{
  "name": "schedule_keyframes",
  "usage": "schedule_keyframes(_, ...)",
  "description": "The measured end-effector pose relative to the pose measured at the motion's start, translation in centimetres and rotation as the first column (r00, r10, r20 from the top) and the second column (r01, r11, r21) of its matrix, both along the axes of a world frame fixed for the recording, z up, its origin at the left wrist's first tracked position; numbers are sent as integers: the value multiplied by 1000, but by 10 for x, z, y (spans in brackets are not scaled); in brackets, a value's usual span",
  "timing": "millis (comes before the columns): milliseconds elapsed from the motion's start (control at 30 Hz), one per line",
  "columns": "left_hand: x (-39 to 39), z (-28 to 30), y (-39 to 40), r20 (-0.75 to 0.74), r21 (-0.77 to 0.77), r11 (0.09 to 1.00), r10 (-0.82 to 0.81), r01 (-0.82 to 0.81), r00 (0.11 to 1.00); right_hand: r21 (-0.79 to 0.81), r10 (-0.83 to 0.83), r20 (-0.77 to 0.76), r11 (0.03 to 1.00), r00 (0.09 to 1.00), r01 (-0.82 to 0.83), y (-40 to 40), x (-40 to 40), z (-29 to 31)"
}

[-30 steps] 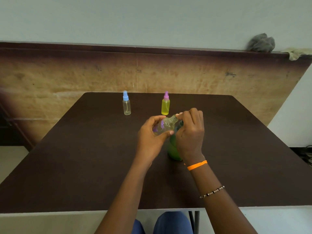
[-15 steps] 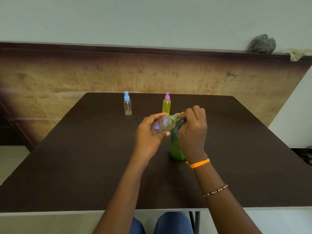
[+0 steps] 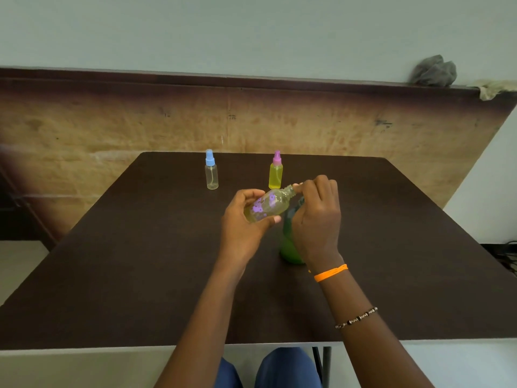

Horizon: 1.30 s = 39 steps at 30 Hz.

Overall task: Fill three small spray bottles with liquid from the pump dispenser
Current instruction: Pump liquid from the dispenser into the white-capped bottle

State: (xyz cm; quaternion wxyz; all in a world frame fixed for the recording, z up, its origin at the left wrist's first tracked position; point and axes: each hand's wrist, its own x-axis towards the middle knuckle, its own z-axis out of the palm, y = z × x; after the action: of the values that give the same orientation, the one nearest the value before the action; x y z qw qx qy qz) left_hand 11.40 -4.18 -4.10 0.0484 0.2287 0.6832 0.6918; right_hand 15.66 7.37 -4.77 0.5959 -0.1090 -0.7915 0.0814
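Dark brown table (image 3: 140, 261). Green pump dispenser (image 3: 288, 247) upright near centre, mostly hidden behind right hand (image 3: 316, 219), fingers curled at its top. Left hand (image 3: 243, 222) gripping tilted, uncapped spray bottle (image 3: 268, 207), neck against right fingertips. Farther back, standing apart: yellow-filled pink-capped bottle (image 3: 275, 175), clear blue-capped bottle (image 3: 211, 175).

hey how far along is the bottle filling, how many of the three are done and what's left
One looks done: the pink-capped bottle stands capped and full of yellow liquid. In hand: the left hand holds the uncapped purple-flowered bottle tilted, some yellowish liquid inside, its neck at the green pump dispenser, which the right hand covers. Left: the blue-capped bottle looks clear and empty.
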Motion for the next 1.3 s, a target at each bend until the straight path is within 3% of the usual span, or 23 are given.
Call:
schedule_keyframes(367,1,0,-1,13,14,1000,-17,17,1000,7,8,-6,1000,1000,-7,0,2,-7)
schedule_keyframes(600,4,4,-2,13,39,999,-31,31,999,-66,112,53,992,992,-109,0,9,9)
schedule_keyframes(1300,5,5,-4,26,49,998,-43,42,999,-14,22,67,1000,997,-21,-6,9,2)
